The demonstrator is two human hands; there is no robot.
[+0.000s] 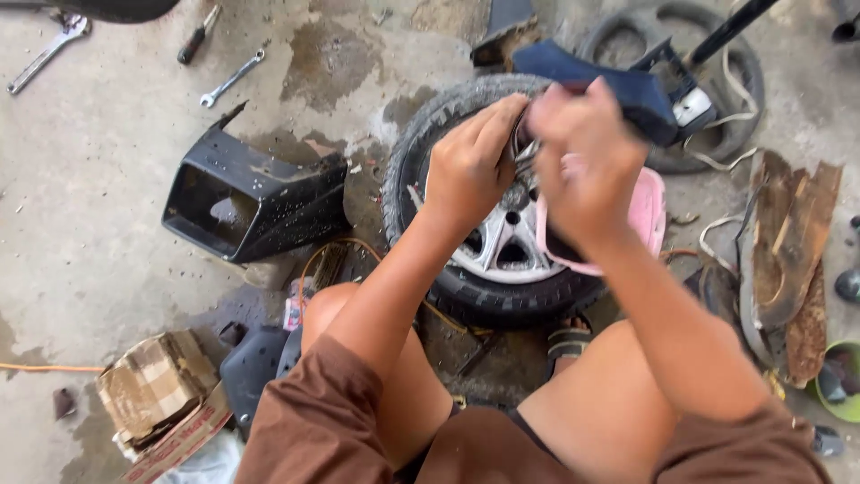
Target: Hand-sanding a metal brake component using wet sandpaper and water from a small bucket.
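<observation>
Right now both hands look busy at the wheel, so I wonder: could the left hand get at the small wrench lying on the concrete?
Probably yes. The left hand is at the wheel; only bare floor and a black plastic cover lie before the wrench.

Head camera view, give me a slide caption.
Both hands, left hand and right hand, work above a small tyre on wet concrete.

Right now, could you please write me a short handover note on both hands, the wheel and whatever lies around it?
Left hand: closed over a small metal part above the wheel's hub; the part itself is hidden.
Right hand: blurred, pinching at the same spot.
Wheel: flat on the concrete floor, tyre on the silver rim.
Pink tub: on the wheel, under the right hand.
Black plastic cover lies left of the wheel; spanner and screwdriver beyond it.
Done or left: cannot tell.
</observation>
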